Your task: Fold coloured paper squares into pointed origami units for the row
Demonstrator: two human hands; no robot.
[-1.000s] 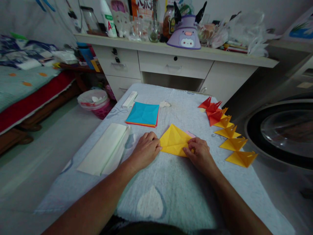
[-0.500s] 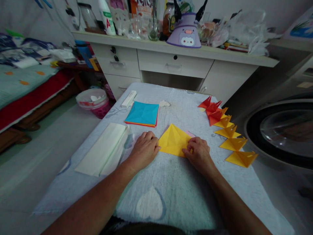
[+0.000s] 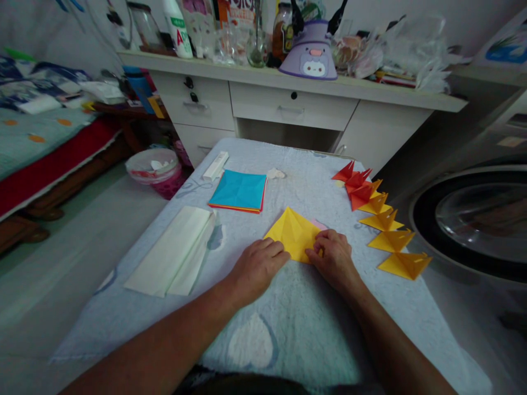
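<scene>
A creased sheet of yellow origami paper (image 3: 294,233) lies flat on the cloth-covered table, one corner pointing away from me. My right hand (image 3: 331,255) pinches its right-hand corner between thumb and fingers. At the lower left edge, my left hand (image 3: 261,266) has its fingers pressed together on the paper, hiding part of that edge. Beyond my left hand sits a stack of square origami paper (image 3: 239,189), blue on top with red and yellow below. To the right stand folded yellow paper pieces (image 3: 405,264) and red ones (image 3: 360,189) in a row.
A folded pale paper towel (image 3: 173,249) lies left on the tablecloth (image 3: 251,340). A small white box (image 3: 216,166) and a crumpled white scrap (image 3: 275,173) are farther back. White drawers (image 3: 292,112) stand behind the table, a washing machine (image 3: 465,219) at right, a pink bin (image 3: 158,173) at left.
My left hand has slid right along the yellow paper's near edge, from its left corner toward the middle. The right hand stays at the right corner.
</scene>
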